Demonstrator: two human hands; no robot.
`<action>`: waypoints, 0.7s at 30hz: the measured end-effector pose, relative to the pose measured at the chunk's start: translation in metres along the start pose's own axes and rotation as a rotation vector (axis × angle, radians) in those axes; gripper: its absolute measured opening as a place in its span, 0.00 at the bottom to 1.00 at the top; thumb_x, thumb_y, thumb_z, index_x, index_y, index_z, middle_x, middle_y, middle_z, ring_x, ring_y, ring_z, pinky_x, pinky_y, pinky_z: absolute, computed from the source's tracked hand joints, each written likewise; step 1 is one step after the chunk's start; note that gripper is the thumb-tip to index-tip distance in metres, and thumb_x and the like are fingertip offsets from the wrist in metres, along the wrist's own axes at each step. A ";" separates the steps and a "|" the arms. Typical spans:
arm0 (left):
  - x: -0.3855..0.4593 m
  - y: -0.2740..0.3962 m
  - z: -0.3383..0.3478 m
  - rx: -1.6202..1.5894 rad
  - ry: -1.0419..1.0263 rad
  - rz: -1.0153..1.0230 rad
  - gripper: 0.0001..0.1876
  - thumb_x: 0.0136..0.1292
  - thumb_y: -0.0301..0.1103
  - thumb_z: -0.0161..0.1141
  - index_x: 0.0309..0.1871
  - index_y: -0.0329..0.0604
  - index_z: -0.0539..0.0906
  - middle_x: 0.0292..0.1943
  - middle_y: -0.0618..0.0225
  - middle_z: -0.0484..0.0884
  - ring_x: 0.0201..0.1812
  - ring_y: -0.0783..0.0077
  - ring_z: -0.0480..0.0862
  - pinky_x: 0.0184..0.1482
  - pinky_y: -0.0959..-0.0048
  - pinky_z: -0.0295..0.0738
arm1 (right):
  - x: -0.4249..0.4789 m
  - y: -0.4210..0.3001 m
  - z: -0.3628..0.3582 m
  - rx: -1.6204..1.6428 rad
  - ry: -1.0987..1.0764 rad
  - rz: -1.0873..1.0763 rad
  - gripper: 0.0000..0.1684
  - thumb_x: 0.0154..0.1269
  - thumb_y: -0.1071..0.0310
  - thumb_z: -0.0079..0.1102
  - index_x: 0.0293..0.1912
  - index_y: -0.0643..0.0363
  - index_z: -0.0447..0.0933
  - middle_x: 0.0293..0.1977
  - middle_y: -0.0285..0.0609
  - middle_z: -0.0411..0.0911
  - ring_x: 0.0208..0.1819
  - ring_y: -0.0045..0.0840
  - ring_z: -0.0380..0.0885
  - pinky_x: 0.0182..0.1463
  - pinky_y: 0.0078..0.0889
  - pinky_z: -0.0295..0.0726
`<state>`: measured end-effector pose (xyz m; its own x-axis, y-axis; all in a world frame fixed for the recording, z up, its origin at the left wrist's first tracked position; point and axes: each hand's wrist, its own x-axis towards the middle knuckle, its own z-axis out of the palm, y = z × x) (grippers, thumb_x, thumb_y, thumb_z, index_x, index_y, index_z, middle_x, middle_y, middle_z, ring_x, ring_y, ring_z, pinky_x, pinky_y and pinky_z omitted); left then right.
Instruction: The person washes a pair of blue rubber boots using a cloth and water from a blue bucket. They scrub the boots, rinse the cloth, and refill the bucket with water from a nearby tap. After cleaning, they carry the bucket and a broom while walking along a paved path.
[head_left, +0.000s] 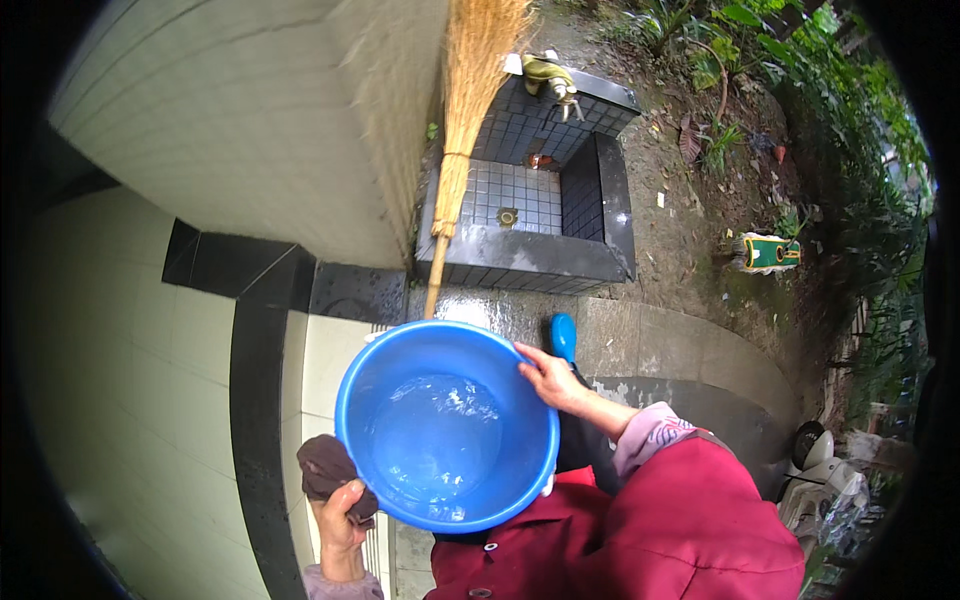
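A blue plastic bucket (442, 427) with some water in the bottom is held up in front of my body. My right hand (553, 379) grips its rim at the right, the fingertips over the edge. At the lower left my left hand (343, 517) clutches a wet-looking dark brown cloth (326, 466) and rests against the bucket's rim; how far its fingers support the bucket is hidden.
Beyond the bucket stands a low tiled wash basin (525, 251) with a drain and a cloth-wrapped tap (551, 79). A straw broom (465, 112) leans upright at its left, beside the wall (247, 150). A green mop head (771, 253) lies on the soil at right.
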<state>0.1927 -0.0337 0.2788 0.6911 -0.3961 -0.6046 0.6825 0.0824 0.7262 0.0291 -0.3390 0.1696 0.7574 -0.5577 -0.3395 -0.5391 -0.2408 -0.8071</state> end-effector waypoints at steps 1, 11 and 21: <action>0.012 -0.008 0.017 -0.032 -0.024 -0.089 0.22 0.47 0.25 0.55 0.50 0.32 0.70 0.34 0.65 0.78 0.31 0.71 0.79 0.39 0.73 0.75 | 0.015 0.015 -0.021 0.016 0.005 0.012 0.21 0.62 0.65 0.49 0.54 0.58 0.67 0.48 0.53 0.71 0.52 0.39 0.71 0.54 0.34 0.69; 0.129 0.002 0.348 0.111 0.060 -0.006 0.10 0.51 0.31 0.50 0.29 0.30 0.75 0.21 0.55 0.77 0.18 0.62 0.76 0.20 0.69 0.74 | 0.208 0.138 -0.187 0.282 -0.278 0.280 0.21 0.60 0.67 0.51 0.53 0.61 0.69 0.43 0.45 0.76 0.44 0.22 0.73 0.50 0.25 0.71; 0.240 0.018 0.521 0.341 0.075 0.002 0.09 0.53 0.33 0.52 0.30 0.35 0.75 0.21 0.59 0.76 0.19 0.64 0.77 0.19 0.69 0.77 | 0.301 0.183 -0.223 0.868 -0.361 0.534 0.18 0.54 0.68 0.53 0.45 0.66 0.74 0.34 0.40 0.77 0.35 0.21 0.73 0.39 0.24 0.73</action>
<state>0.2467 -0.6037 0.3171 0.7165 -0.3266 -0.6164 0.5712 -0.2324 0.7872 0.0761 -0.7276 0.0273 0.6425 -0.1230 -0.7564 -0.4937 0.6885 -0.5313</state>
